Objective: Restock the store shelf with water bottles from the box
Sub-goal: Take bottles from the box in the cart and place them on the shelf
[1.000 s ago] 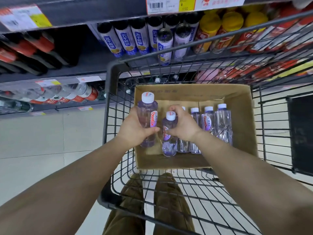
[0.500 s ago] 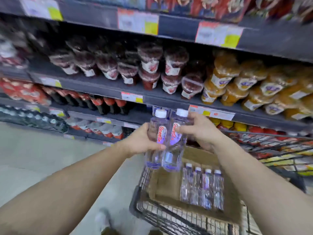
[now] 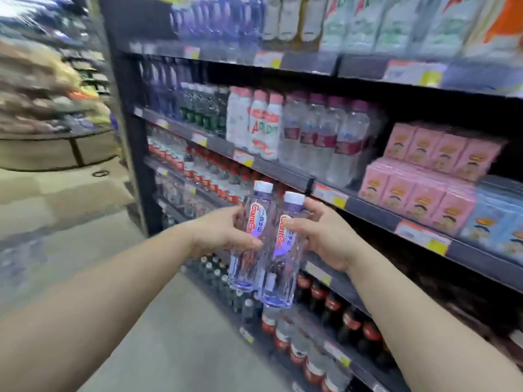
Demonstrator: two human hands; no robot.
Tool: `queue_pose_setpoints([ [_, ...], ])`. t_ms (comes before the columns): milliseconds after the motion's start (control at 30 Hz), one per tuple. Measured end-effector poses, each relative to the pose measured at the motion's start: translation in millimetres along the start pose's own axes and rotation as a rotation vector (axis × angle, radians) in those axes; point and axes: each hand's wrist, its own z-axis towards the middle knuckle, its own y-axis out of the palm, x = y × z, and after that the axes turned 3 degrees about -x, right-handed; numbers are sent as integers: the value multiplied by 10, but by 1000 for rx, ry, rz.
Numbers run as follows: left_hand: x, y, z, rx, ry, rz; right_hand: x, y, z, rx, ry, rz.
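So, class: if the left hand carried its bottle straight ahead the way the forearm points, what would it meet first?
Probably the red-capped bottles on the lower shelf just behind the left hand and its water bottle, though blur leaves the depth uncertain.

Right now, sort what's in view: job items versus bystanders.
Job:
left hand gripping left water bottle
right hand gripping right water bottle

Bystanders:
pink cartons
white Arctic bottles
cola bottles
price tags
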Motion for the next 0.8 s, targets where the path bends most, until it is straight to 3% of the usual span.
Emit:
queue_pose_setpoints([
  [300,223,-2327,-797,398,125,-78,-808,1807,2035,-151,-198,-117],
  [500,58,-3387,-649,600,164,-98,-964,2346,3265,-264,-310,-210],
  [800,197,-5070,-17,744,230,-10,-1418,2800,5137,-294,-491,-352],
])
